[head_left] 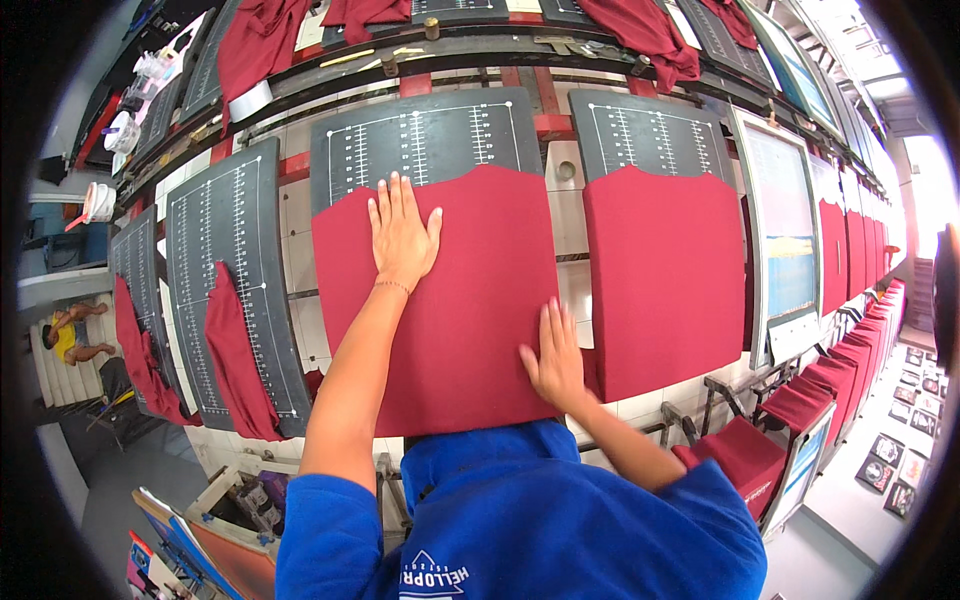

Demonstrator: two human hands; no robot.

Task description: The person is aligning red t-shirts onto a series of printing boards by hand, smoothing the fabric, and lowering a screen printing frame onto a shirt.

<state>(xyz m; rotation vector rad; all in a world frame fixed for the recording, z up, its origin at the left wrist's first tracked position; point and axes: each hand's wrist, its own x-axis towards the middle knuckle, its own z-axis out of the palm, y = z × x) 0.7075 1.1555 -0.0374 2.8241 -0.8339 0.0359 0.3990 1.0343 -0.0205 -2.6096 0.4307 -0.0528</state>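
While both hands lie flat and open, palms down and gripping nothing, they press on a dark red garment spread over a black printing board at the centre of the frame. The left hand rests with fingers together near the garment's upper left edge; the right hand lies at its lower right edge, fingers pointing up the frame. The board's top, marked with white ruler lines, shows bare above the cloth.

Just right of it, a second red garment covers a neighbouring board in the same way, with a narrow tiled gap between the two. To the left, another ruled board carries a red cloth hanging crumpled down its lower half. More red garments drape over boards along the top edge.

Containers — a few pale plastic tubs sit at the upper left; their contents cannot be made out. A framed screen stands at the right, beside a receding row of red-covered boards. The person's blue shirt fills the bottom centre.
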